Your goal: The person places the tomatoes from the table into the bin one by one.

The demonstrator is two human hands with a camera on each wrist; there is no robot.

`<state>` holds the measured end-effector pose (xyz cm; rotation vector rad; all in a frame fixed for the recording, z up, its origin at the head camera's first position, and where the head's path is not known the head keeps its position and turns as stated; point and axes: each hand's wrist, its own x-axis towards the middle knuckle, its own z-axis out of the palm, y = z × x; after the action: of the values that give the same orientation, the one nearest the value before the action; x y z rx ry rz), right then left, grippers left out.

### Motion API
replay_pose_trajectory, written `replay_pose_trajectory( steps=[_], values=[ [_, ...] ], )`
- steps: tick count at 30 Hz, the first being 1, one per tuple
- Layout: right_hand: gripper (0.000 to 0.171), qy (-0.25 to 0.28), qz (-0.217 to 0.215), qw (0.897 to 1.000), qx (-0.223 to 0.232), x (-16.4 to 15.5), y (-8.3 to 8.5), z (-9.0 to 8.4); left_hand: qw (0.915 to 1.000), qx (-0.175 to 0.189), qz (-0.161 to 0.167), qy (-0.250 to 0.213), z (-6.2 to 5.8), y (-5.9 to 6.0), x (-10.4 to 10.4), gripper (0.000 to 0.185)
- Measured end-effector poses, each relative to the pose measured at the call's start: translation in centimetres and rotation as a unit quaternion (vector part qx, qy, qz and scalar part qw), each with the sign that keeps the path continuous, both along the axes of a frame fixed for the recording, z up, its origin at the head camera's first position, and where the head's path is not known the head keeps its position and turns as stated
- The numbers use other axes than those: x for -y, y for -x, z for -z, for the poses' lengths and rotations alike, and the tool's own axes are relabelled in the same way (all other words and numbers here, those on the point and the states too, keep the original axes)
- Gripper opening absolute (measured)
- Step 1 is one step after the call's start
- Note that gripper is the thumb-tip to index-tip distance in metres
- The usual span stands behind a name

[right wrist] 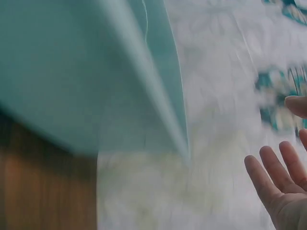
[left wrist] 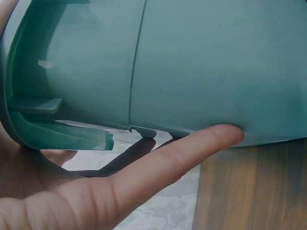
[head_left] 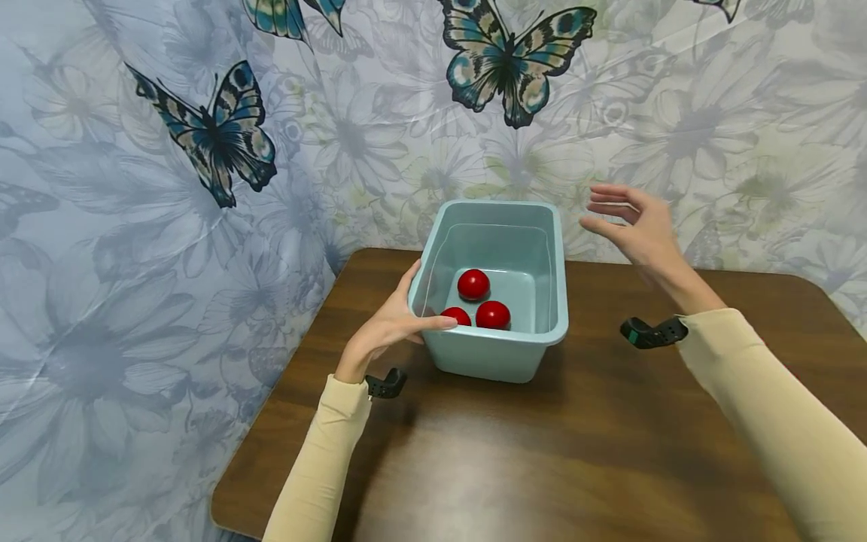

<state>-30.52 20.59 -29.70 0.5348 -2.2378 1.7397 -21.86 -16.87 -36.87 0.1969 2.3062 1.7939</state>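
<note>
Left hand (head_left: 389, 327) grips tub (head_left: 535, 339) at its near-left rim, on table (head_left: 609, 452); three balls (head_left: 492, 314) inside. Right hand (head_left: 637, 226) released, apart. Judgement: grip both rims before lifting, keep level.

A dark brown wooden table (head_left: 609, 467) with rounded corners stood against a curtain (head_left: 135, 263) of pale blue-grey fabric printed with faint flowers. Large teal and black butterflies were printed on the cloth, one (head_left: 213, 132) at the left and another (head_left: 511, 60) near the top centre. The tabletop carried a soft sheen near its front edge.
</note>
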Motion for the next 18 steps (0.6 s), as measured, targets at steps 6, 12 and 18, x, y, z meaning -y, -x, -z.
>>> replay_pose_trajectory(
  steps=[6,12,18],
  values=[
    [0.043,0.101,0.026,0.994,0.031,-9.1,-3.0,2.8,0.9998,0.004,-0.011,0.013,-0.9,-0.5,1.1,0.123],
    [0.043,0.168,0.094,0.979,0.07,-17.2,-6.6,5.8,0.9996,0.012,-0.008,0.023,-1.2,-0.4,1.0,0.121],
    [0.05,-0.007,0.17,0.982,0.078,-22.5,-9.9,9.0,0.9996,0.023,0.008,0.015,-0.2,0.4,-0.9,0.121]
  ],
)
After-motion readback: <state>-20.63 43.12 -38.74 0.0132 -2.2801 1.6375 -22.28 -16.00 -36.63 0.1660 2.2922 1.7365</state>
